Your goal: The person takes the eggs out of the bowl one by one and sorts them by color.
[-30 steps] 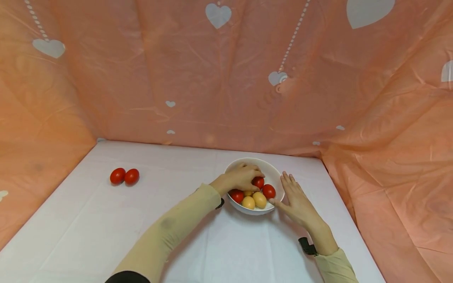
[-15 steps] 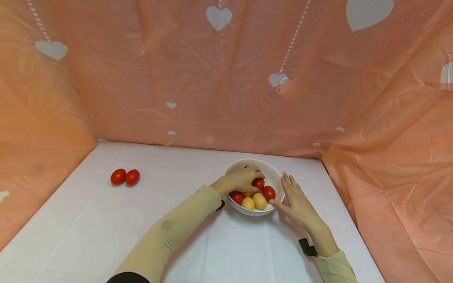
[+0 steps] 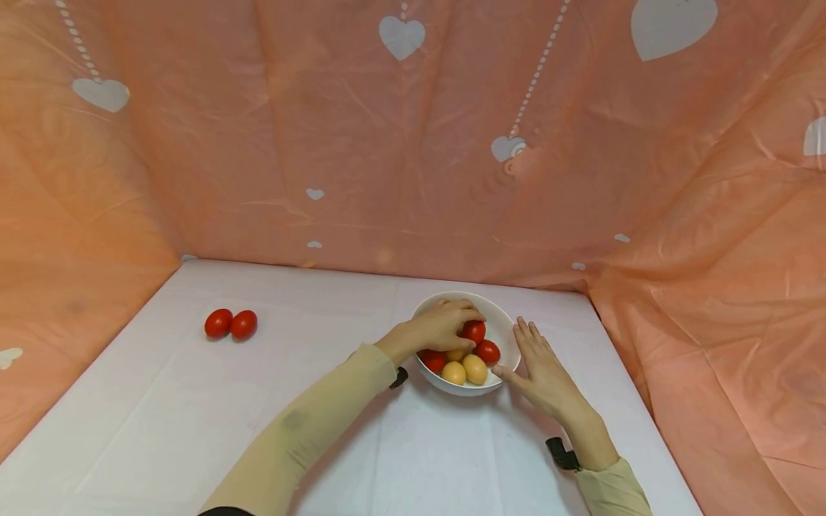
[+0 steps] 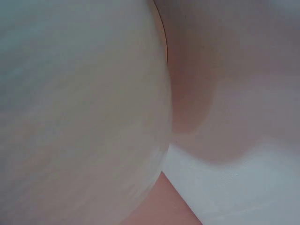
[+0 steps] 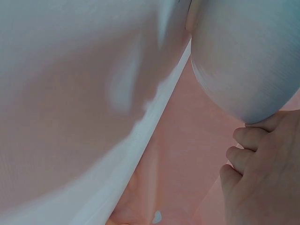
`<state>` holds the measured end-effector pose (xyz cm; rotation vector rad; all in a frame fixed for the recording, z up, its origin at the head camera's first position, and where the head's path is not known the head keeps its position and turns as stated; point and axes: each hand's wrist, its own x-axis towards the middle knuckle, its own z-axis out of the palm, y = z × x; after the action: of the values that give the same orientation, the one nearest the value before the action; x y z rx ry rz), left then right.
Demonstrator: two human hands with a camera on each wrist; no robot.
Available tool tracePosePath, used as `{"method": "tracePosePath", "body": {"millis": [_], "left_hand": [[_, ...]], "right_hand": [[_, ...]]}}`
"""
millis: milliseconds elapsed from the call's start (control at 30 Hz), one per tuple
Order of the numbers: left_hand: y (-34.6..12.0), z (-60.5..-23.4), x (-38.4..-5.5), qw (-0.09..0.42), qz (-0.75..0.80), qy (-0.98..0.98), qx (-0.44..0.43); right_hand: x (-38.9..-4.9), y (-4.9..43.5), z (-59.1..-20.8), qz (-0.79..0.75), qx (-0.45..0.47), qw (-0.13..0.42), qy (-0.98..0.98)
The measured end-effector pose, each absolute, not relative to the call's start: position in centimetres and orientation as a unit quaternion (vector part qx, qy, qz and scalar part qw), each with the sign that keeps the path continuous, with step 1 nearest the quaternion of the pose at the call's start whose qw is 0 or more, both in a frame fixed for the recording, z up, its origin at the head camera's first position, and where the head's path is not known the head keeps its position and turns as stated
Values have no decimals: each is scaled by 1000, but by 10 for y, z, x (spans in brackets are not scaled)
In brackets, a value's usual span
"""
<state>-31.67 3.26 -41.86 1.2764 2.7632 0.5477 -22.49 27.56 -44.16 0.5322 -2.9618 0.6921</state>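
My left hand (image 3: 439, 330) reaches over the left rim of a white bowl (image 3: 503, 322). Its thumb and fingers are curled round a red tomato (image 3: 474, 331) inside. Close to that tomato lie another red tomato (image 3: 487, 352) on the right and one more (image 3: 434, 361) under the left wrist. Egg-like yellowish balls (image 3: 475, 370) sit at the front of the bowl. My right hand (image 3: 545, 373) rests against the bowl's right side, fingers straight and thumb at the rim. In the right wrist view, fingers (image 5: 241, 159) lie beside the bowl's pale outer wall (image 5: 248, 56).
Two more red tomatoes (image 3: 231, 325) lie side by side on the white tablecloth (image 3: 310, 308) at the left. A peach curtain (image 3: 413, 179) with pale hearts hangs behind the table and along both sides. In the left wrist view, a large pale curved surface (image 4: 84, 112) fills the left.
The tomato on the bowl's right has shifted slightly leftward against the held one. Both hands stay almost in place. The whole head view has drifted a little.
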Motion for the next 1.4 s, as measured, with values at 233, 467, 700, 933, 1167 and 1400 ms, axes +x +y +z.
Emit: {"method": "tracePosePath", "body": {"millis": [233, 467, 700, 933, 1167, 1400], "left_hand": [[22, -418, -311, -2, 205, 890, 408], [13, -416, -305, -39, 244, 878, 409], [0, -414, -298, -48, 299, 866, 398], [-18, -413, -291, -66, 332, 862, 376], [-37, -412, -285, -74, 363, 859, 353], [-60, -415, -282, -87, 379, 861, 328]], "right_hand": [[-225, 275, -442, 222, 173, 27, -959], [-225, 276, -442, 219, 173, 31, -960], [-225, 276, -441, 219, 171, 30, -960], [-225, 276, -441, 218, 170, 29, -961], [-225, 275, -440, 221, 168, 28, -960], [-224, 274, -439, 224, 170, 27, -959]]}}
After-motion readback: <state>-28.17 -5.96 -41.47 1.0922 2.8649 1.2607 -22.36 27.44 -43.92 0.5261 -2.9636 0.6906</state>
